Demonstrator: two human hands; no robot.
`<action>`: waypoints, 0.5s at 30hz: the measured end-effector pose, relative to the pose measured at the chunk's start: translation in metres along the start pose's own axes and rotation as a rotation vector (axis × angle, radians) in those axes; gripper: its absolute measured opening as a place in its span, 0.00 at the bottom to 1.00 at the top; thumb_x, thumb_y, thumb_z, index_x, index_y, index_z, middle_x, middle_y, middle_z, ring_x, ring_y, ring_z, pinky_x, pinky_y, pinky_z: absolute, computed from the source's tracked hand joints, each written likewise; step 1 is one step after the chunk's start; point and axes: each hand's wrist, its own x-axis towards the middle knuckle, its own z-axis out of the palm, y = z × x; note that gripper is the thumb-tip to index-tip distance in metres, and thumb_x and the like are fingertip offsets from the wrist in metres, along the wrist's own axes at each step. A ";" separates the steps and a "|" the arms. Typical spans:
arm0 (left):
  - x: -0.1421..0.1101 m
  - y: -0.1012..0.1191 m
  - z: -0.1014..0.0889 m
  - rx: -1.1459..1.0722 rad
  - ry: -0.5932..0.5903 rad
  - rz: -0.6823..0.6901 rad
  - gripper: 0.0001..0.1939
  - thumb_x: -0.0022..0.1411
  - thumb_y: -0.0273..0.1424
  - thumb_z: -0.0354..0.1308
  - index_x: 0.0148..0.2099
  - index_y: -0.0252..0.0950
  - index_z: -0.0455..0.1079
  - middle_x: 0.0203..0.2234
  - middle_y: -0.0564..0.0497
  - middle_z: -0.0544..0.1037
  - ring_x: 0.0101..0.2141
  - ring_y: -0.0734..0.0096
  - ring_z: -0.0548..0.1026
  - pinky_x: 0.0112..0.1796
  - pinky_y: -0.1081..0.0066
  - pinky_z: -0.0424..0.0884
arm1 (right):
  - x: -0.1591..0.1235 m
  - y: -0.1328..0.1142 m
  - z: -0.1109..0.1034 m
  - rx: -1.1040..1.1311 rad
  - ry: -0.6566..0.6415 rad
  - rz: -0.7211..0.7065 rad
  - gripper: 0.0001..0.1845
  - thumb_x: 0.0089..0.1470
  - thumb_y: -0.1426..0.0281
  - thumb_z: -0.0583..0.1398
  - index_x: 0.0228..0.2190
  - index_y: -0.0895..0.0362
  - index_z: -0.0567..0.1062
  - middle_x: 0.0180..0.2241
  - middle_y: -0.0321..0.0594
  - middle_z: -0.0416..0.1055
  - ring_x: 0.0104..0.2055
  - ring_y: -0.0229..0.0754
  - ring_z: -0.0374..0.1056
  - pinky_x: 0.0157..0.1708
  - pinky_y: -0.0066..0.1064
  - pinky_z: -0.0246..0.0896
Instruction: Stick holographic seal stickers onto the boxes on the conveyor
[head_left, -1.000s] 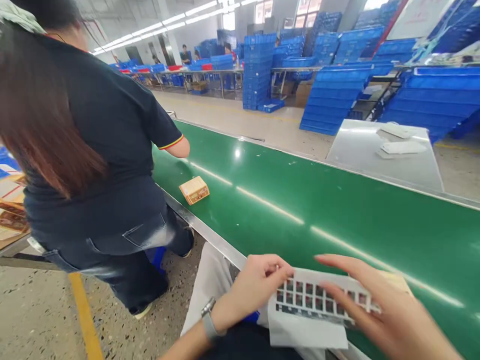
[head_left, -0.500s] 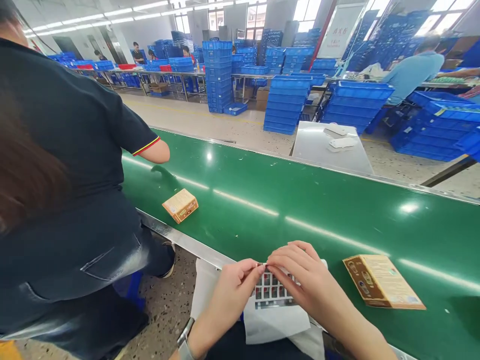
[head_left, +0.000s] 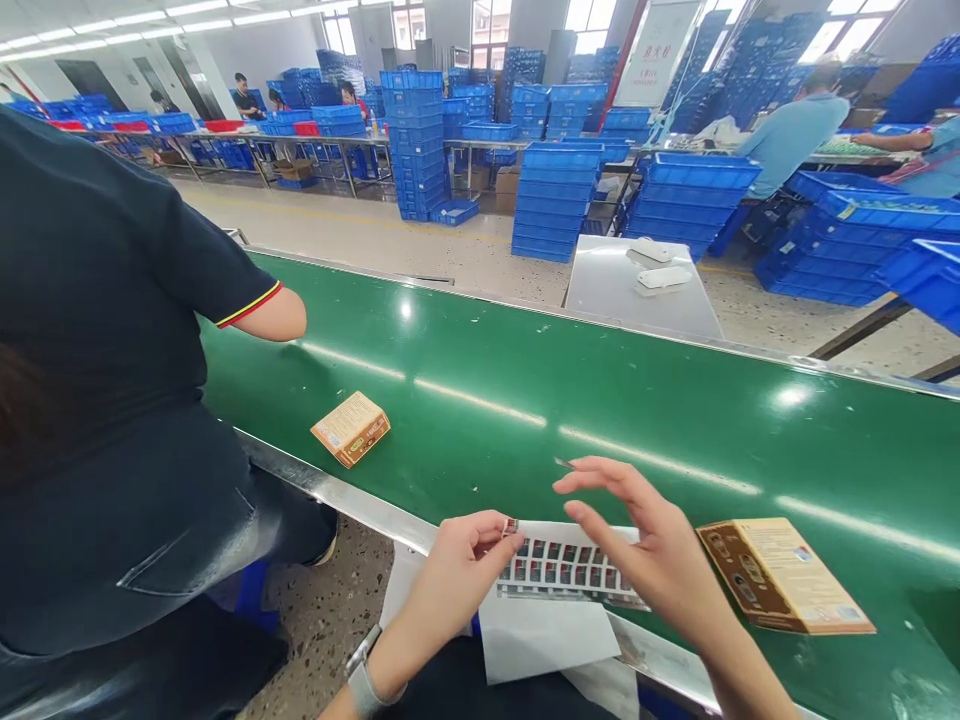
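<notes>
My left hand (head_left: 476,555) pinches the upper left corner of a white sheet with rows of small dark-and-red stickers (head_left: 566,562). One small sticker-like piece (head_left: 511,525) shows at its fingertips. The sheet lies at the near edge of the green conveyor belt (head_left: 480,400). Above its right end my right hand (head_left: 637,520) is raised, thumb and fingers spread apart. A tiny dark piece (head_left: 564,463) shows at one fingertip; I cannot make out what it is. Blank white paper (head_left: 547,640) hangs below the sheet.
A brown-and-cream folded carton (head_left: 787,575) lies on the belt to the right, a similar carton (head_left: 352,428) to the left. A co-worker in a dark shirt (head_left: 97,270) stands close at left. Beyond the belt are a metal table (head_left: 637,300) and stacked blue crates (head_left: 559,200).
My right hand has left the sheet's upper edge, moving up and right with its fingers spread. More sticker rows now show. My left hand keeps its pinch, and the view has shifted slightly.
</notes>
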 end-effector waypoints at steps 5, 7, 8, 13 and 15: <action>-0.007 0.002 -0.011 0.159 0.036 0.035 0.13 0.66 0.36 0.54 0.31 0.36 0.72 0.22 0.55 0.72 0.25 0.72 0.68 0.27 0.74 0.61 | -0.004 -0.001 0.017 -0.033 -0.132 0.113 0.23 0.64 0.62 0.57 0.59 0.45 0.63 0.47 0.39 0.78 0.52 0.46 0.73 0.32 0.30 0.72; -0.011 0.000 -0.038 0.239 0.112 0.056 0.10 0.64 0.35 0.56 0.34 0.37 0.75 0.28 0.52 0.77 0.30 0.66 0.74 0.32 0.71 0.68 | -0.009 0.008 0.014 -0.047 -0.041 0.196 0.23 0.63 0.59 0.56 0.58 0.47 0.63 0.47 0.41 0.78 0.52 0.48 0.73 0.20 0.26 0.65; -0.013 -0.003 -0.058 0.282 0.173 0.072 0.09 0.63 0.35 0.57 0.35 0.38 0.75 0.31 0.50 0.79 0.35 0.62 0.76 0.38 0.67 0.70 | -0.012 0.015 0.012 -0.048 0.002 0.237 0.24 0.63 0.57 0.56 0.58 0.48 0.64 0.46 0.42 0.78 0.51 0.49 0.74 0.17 0.25 0.61; -0.015 -0.021 -0.169 0.433 0.497 0.129 0.14 0.60 0.44 0.58 0.30 0.39 0.73 0.63 0.45 0.68 0.68 0.43 0.49 0.66 0.47 0.39 | -0.023 0.057 0.007 0.017 0.054 0.371 0.27 0.60 0.50 0.57 0.55 0.50 0.66 0.43 0.43 0.81 0.46 0.49 0.77 0.35 0.34 0.73; -0.015 -0.029 -0.194 0.455 0.477 0.100 0.17 0.61 0.45 0.58 0.28 0.39 0.72 0.64 0.43 0.68 0.68 0.39 0.51 0.65 0.42 0.43 | -0.023 0.068 0.013 0.075 0.017 0.383 0.28 0.59 0.50 0.58 0.54 0.51 0.67 0.42 0.45 0.81 0.45 0.50 0.77 0.44 0.40 0.73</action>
